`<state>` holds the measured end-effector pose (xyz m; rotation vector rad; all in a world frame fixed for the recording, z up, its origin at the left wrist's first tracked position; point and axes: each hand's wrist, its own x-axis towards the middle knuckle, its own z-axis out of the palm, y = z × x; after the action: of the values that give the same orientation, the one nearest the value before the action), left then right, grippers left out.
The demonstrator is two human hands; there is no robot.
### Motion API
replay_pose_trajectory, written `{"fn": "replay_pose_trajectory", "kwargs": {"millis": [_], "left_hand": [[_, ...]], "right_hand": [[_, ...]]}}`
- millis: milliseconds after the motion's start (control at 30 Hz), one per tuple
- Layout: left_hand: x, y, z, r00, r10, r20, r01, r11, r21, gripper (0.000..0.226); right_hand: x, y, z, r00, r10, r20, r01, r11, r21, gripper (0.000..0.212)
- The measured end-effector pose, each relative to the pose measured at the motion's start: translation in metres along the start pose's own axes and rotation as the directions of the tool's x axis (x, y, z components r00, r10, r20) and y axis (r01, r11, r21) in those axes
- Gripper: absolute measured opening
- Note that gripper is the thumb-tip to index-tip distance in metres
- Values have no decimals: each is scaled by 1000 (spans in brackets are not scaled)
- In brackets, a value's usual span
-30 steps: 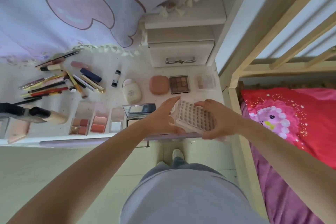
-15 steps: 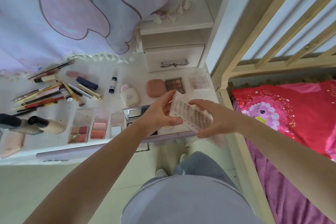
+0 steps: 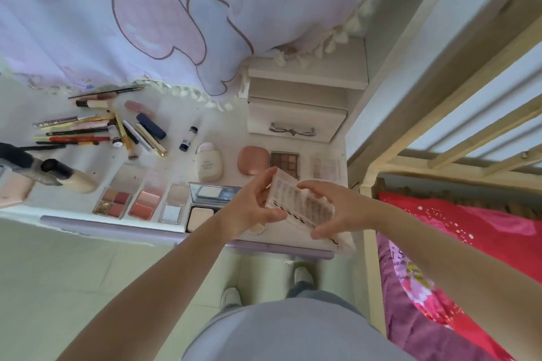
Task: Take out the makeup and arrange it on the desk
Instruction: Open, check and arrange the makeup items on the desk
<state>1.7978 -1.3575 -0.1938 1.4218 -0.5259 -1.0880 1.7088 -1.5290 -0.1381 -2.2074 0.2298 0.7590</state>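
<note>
Both hands, left (image 3: 252, 206) and right (image 3: 337, 208), grip a clear rectangular plastic palette (image 3: 299, 202) above the white surface (image 3: 176, 167) near its front edge, long axis slanting from far-left to near-right

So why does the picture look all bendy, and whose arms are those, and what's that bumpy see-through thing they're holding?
There is no machine here. A person wears a small camera on their head, looking down, so you see their own arms and feet. The wide lens bends straight lines.

The left hand and right hand together hold a clear plastic tray with rows of little compartments, tilted above the white desk.

On the desk lie makeup things: a bunch of pencils and brushes at the left, three open blush palettes with pink and red squares near the front edge, a round pink compact, and a brown eyeshadow palette farther back. A lilac curtain hangs behind, and a red and pink blanket lies on the bed to the right.
</note>
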Motion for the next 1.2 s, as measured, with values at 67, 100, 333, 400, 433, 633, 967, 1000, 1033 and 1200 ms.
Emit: {"fn": "replay_pose_trajectory", "kwargs": {"millis": [67, 100, 333, 400, 433, 633, 967, 1000, 1033, 1200], "left_hand": [[5, -1, 5, 1000, -2, -19, 2, 999, -37, 66], [8, -2, 8, 999, -9, -31, 7, 998, -56, 62], [15, -24, 18, 990, -89, -109, 60, 967, -246, 82], [18, -29, 25, 975, -139, -172, 95, 966, -241, 82], [18, -31, 30, 965, -165, -204, 117, 966, -231, 88], [12, -54, 57, 878, -293, -378, 229, 952, -206, 78], [-21, -90, 88, 799, -418, -432, 184, 854, -486, 70], [-23, -94, 89, 791, -428, -436, 178, 844, -506, 70], [-24, -97, 90, 784, -436, -441, 180, 841, -511, 70], [-19, -105, 97, 725, -479, -495, 265, 858, -440, 69]], "right_hand": [[7, 8, -11, 999, -5, 52, 7, 999, -45, 96], [10, 12, -16, 997, -6, 73, 10, 998, -59, 97], [32, 45, -39, 985, -53, 164, 77, 987, -142, 93], [38, 55, -44, 980, -62, 189, 95, 980, -176, 87], [41, 59, -46, 977, -64, 205, 102, 978, -183, 86], [55, 75, -46, 931, -51, 362, 122, 977, -177, 83], [80, 89, -49, 913, -35, 406, -47, 980, 192, 21], [83, 91, -51, 938, -38, 345, -52, 968, 247, 19], [86, 92, -53, 959, -28, 283, -37, 974, 222, 21], [100, 103, -61, 993, -29, 112, 32, 999, -22, 22]]}}
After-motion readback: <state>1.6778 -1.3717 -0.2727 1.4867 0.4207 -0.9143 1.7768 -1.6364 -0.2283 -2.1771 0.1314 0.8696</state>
